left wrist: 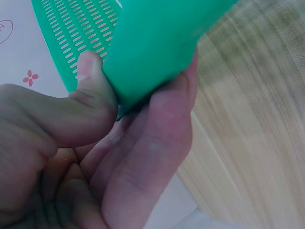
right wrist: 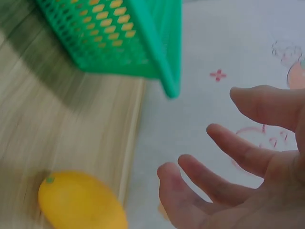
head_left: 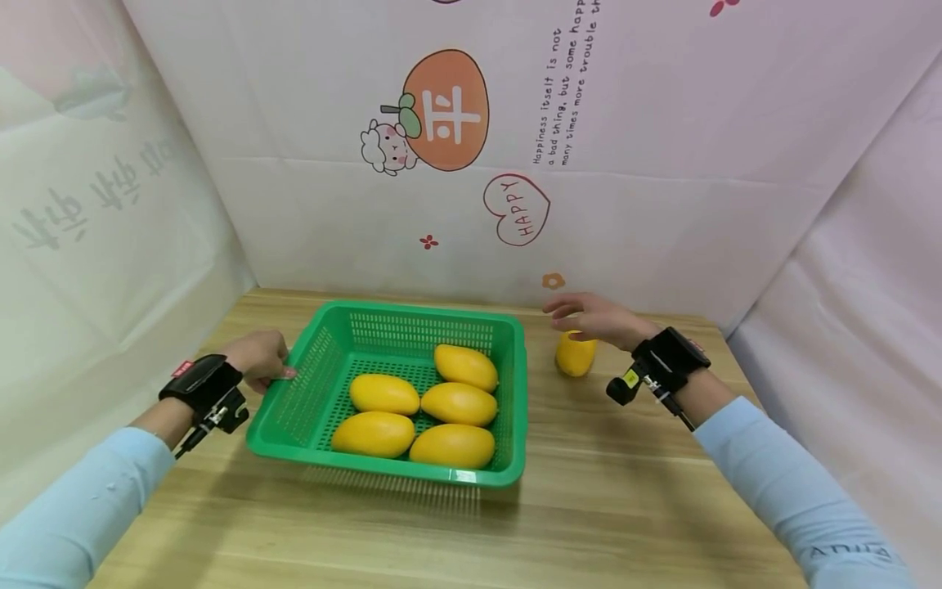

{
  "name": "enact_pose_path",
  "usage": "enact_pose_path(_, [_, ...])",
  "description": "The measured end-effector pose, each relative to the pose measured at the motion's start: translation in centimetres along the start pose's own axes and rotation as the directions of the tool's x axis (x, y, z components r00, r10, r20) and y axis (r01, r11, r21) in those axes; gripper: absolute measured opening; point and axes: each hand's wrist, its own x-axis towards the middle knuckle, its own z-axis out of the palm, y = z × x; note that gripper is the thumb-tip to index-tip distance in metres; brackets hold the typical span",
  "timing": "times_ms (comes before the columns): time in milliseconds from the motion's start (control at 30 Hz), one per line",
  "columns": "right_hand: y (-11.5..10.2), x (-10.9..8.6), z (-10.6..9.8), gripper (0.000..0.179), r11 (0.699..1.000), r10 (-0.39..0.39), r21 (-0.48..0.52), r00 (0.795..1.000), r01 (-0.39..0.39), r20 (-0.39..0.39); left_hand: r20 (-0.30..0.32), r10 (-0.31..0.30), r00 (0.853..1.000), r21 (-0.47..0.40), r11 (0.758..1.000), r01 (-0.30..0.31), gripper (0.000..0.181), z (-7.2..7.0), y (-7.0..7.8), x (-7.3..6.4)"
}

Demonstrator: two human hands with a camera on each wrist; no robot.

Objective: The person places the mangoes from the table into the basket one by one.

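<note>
A green plastic basket (head_left: 520,393) with slotted walls stands on the table, and several yellow mangoes (head_left: 459,404) lie in its middle and right part. My left hand (head_left: 259,357) grips the basket's left rim, thumb on the inner side and fingers curled under the outside, as the left wrist view shows close up. To the right of the basket, one loose mango (head_left: 576,357) rests on the wood. Over that mango hovers my right hand (head_left: 599,319), fingers spread and slightly bent, holding nothing. In the right wrist view the mango (right wrist: 81,200) is apart from the fingertips.
The wooden table (head_left: 589,507) reaches back to a white printed cloth (head_left: 309,221) hung as a wall behind it. Similar cloth closes off the left and right sides. Each wrist wears a black strap with a small camera.
</note>
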Motion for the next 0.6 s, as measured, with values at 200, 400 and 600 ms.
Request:
enact_pose_path(200, [1.6, -0.1, -0.8, 0.046, 0.997, 0.07, -0.024, 0.996, -0.071, -0.052, -0.003, 0.003, 1.0, -0.001, 1.0, -0.003, 0.023, 0.0, 0.1, 0.0])
enact_pose_path(400, [3.6, 0.3, -1.1, 0.051, 0.985, 0.171, -0.003, 0.978, -0.173, -0.122, 0.002, -0.004, 1.0, -0.009, 1.0, 0.004, 0.023, -0.1, 0.0, 0.0])
enact_pose_path(600, [5.7, 1.3, -1.1, 0.076, 0.958, 0.283, 0.094, 0.947, -0.271, -0.154, 0.002, -0.014, 1.0, -0.012, 1.0, 0.014, 0.025, -0.1, 0.1, 0.0])
